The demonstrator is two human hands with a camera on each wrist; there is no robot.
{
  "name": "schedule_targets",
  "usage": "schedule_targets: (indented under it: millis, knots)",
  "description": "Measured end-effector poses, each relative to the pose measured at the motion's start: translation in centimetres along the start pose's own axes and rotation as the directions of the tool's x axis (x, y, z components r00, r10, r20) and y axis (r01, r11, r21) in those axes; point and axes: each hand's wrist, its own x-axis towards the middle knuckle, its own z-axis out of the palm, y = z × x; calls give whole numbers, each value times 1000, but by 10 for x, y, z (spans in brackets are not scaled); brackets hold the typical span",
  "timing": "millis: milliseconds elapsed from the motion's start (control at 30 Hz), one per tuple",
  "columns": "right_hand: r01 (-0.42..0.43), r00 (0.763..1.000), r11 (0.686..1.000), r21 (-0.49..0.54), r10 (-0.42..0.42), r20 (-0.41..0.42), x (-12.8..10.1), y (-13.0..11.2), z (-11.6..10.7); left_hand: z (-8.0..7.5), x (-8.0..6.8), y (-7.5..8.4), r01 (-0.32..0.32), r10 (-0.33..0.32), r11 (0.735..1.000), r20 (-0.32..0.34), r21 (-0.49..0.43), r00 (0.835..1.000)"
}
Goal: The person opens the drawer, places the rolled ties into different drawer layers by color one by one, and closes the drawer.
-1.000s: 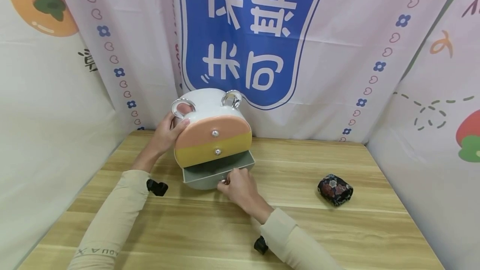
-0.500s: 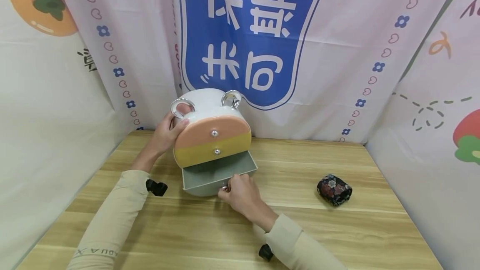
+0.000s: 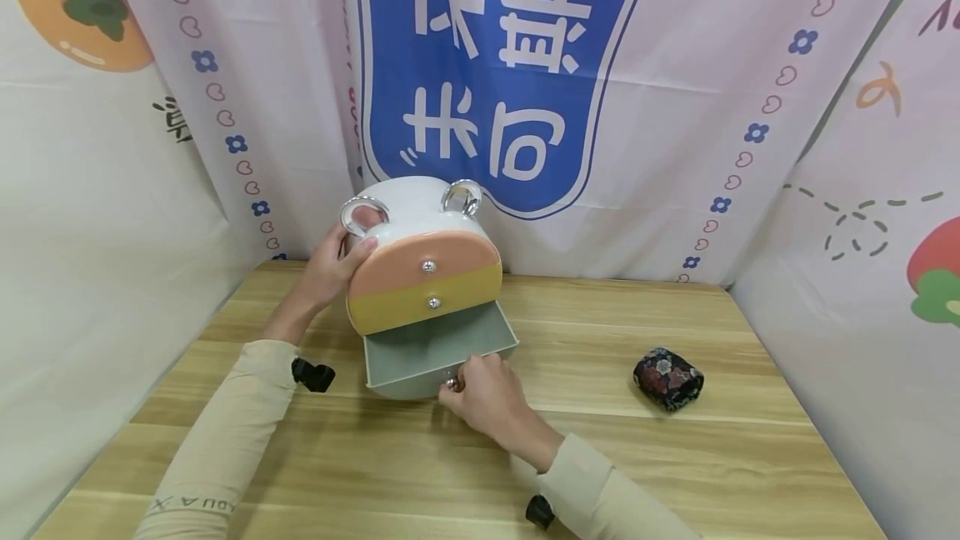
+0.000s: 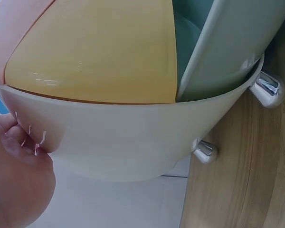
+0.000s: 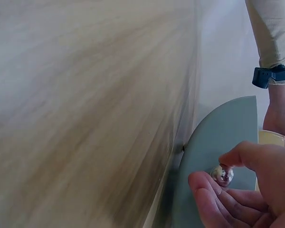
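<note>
A: Head view?
B: Round white plastic drawer box (image 3: 423, 265) w/ peach, yellow & grey-green fronts stood on the wood-grain table (image 3: 675, 457), at 12 o'clock. Left hand (image 3: 330, 269) gripped its side at 9 o'clock. Right hand (image 3: 483, 394) pinched the silver knob (image 3: 452, 384) of the pulled-out grey-green bottom drawer (image 3: 435, 348). Dark floral fabric pouch (image 3: 668, 379) lay at 3 o'clock, well apart.
A: Left wrist?
B: Fingers (image 4: 19, 156) pressed against the white shell; two chrome feet (image 4: 206, 151) on the table.
A: Right wrist?
B: Thumb & fingertips (image 5: 213, 194) closed round the knob.
</note>
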Motion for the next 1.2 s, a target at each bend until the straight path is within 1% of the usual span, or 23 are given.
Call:
schedule_targets:
  millis: [167, 233, 367, 467, 533, 600, 733, 867, 933, 1067, 1200]
  knots:
    - [-5, 994, 999, 51, -1, 108, -1, 5, -9, -1, -1, 1, 15, -15, 1000, 1, 2, 1000]
    - [5, 989, 997, 81, -17, 148, -3, 9, -15, -1, -2, 3, 21, -21, 1000, 3, -1, 1000]
    - [49, 978, 991, 125, -73, 195, -6, 19, -29, -2, -4, 4, 15, -15, 1000, 1, -12, 1000]
    - [79, 971, 990, 118, -103, 217, -9, 26, -42, -3, -4, 4, 8, -8, 1000, -2, -17, 1000]
    - [80, 968, 991, 103, -102, 231, -11, 32, -52, -3, -4, 3, 3, -3, 1000, -1, -19, 1000]
    - [60, 969, 994, 91, -80, 235, -13, 39, -63, -3, -4, 2, 2, -2, 1000, 1, -15, 1000]
    - [3, 975, 998, 65, -18, 221, -14, 53, -86, -2, -4, 0, -1, 1, 1000, 2, -14, 1000]
    - [3, 975, 999, 47, -13, 220, -14, 72, -116, -1, -4, 0, -5, 5, 1000, 0, -16, 1000]
    - [30, 969, 999, 43, -40, 244, -14, 84, -134, -1, -4, 0, -7, 7, 1000, 1, -13, 1000]
    - [65, 946, 997, 33, -72, 315, -17, 106, -168, -1, -4, 2, 2, -2, 1000, 6, -5, 1000]
    - [76, 937, 997, 5, -73, 341, -23, 126, -198, -2, -4, 4, 18, -18, 1000, 11, 6, 1000]
